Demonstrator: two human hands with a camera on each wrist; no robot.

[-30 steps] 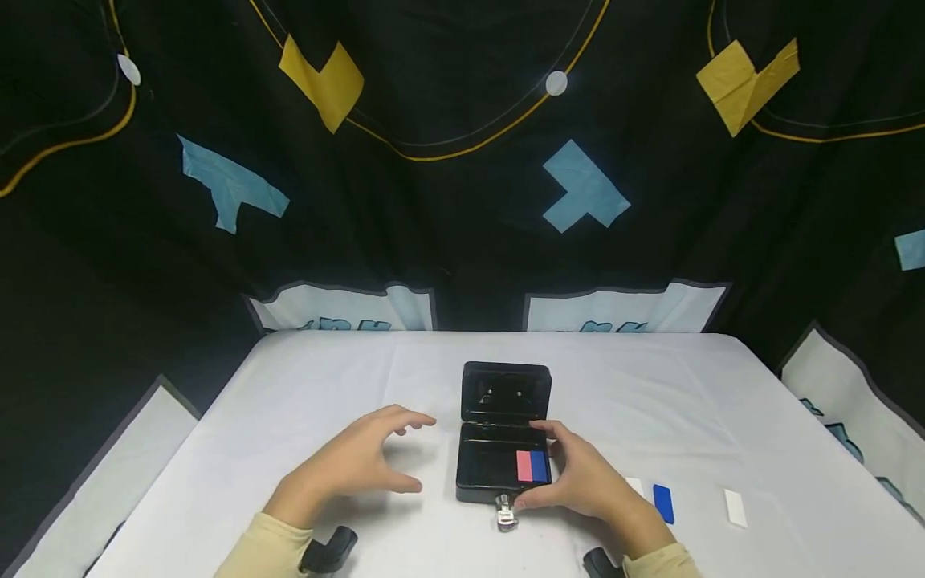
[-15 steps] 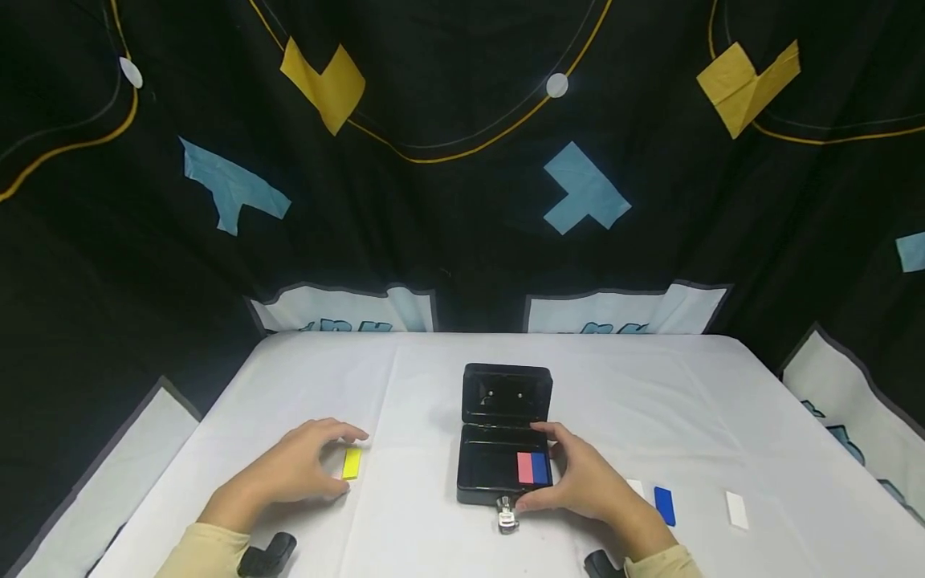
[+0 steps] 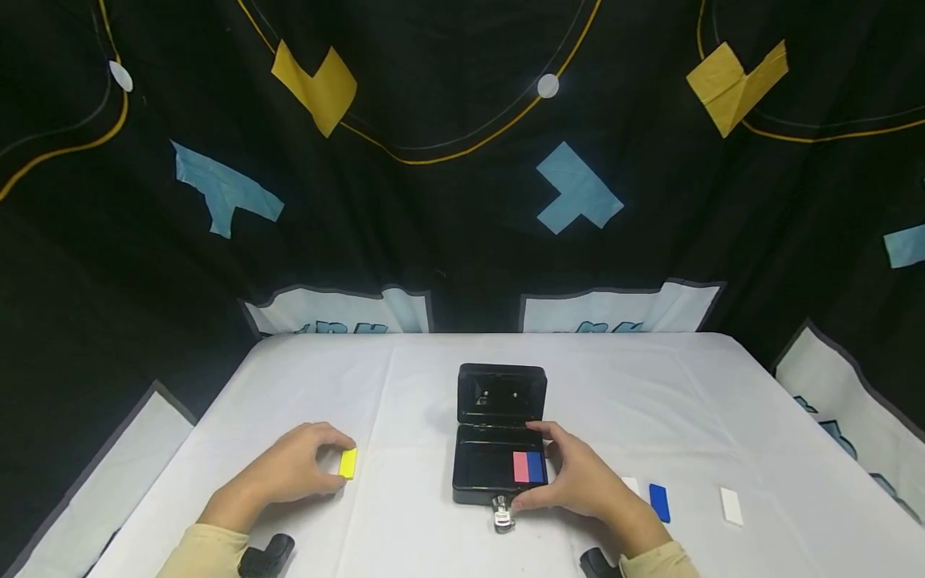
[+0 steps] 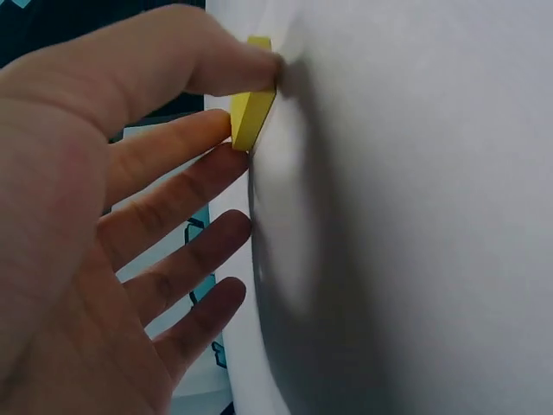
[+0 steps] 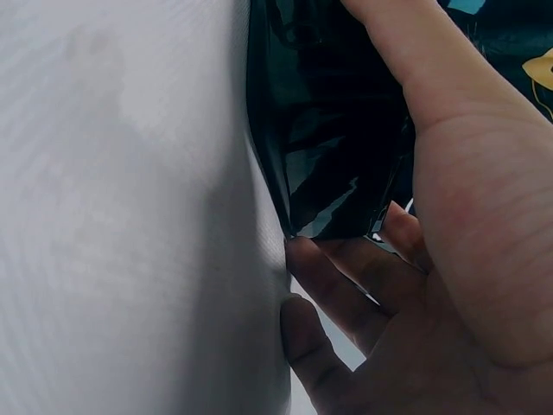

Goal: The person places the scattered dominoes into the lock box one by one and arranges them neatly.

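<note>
On the left of the table my left hand holds a small yellow block between thumb and fingers. In the left wrist view the thumb lies across the yellow block, and the other fingers are spread out by the tabletop. A black metal box stands in the middle with its lid raised. Inside, at the right, lie a pink block and a dark blue block. My right hand grips the box's right side, thumb at the front, fingers toward the hinge.
A silver clasp or lock hangs at the box front. Right of my right hand lie a blue block, a white block and another white piece, partly hidden. A black curtain hangs behind the white table.
My left hand has moved left, away from the box, and its fingers have closed on the yellow block. My right hand keeps its hold on the box.
</note>
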